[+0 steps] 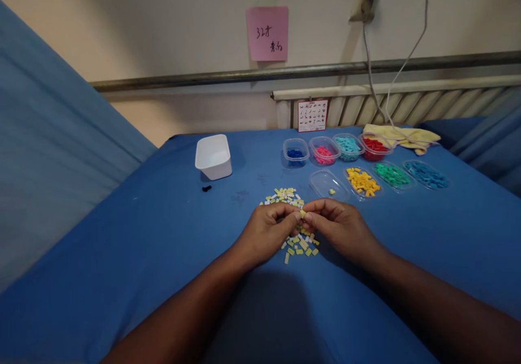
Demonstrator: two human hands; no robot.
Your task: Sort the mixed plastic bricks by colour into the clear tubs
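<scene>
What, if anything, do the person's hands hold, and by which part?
A small yellow brick, pinched at its sides between the fingertips of the left hand and the right hand, above the loose pile of bricks.

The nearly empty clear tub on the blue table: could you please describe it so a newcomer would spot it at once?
Start at the blue table and find the two rows of clear tubs right of centre. In the nearer row, the leftmost tub sits just beyond the hands. Unlike its full neighbours, it holds only one small yellow piece.
</scene>
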